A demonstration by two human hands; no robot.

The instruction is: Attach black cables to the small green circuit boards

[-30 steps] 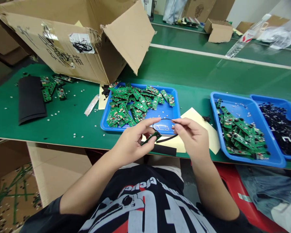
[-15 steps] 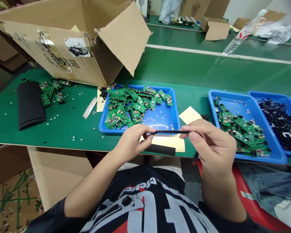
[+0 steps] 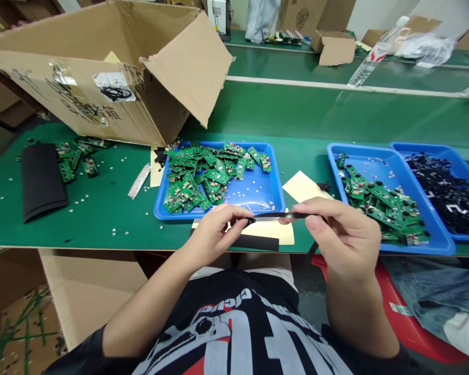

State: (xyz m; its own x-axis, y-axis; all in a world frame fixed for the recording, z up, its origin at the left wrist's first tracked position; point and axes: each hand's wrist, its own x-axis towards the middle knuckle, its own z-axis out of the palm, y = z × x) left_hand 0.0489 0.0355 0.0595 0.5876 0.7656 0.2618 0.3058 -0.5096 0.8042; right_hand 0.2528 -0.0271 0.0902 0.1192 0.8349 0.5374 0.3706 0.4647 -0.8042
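Observation:
A thin black strip (image 3: 273, 214) stretches between my two hands above the front edge of the bench. My left hand (image 3: 221, 229) is closed, its thumb and forefinger pinching a small dark piece (image 3: 250, 221) at the strip's left end. That piece is mostly hidden, so I cannot make out its kind. My right hand (image 3: 342, 234) is closed round the strip, and its loose tail hangs below the fingers. Just behind my hands stands a blue tray (image 3: 258, 195) with many small green circuit boards (image 3: 217, 174). Yellow paper (image 3: 285, 234) and a flat black sheet (image 3: 258, 242) lie beneath.
To the right are a blue tray of boards (image 3: 440, 245) and another of black parts (image 3: 445, 192). A large open carton (image 3: 101, 104) stands at back left. A black foam sheet (image 3: 42, 179) and loose boards (image 3: 76, 156) lie at left. A bottle (image 3: 375, 54) leans behind.
The view has shifted slightly, so the trays and carton sit a little further left. The strip has turned to show its shiny flat face. Both hands keep their hold.

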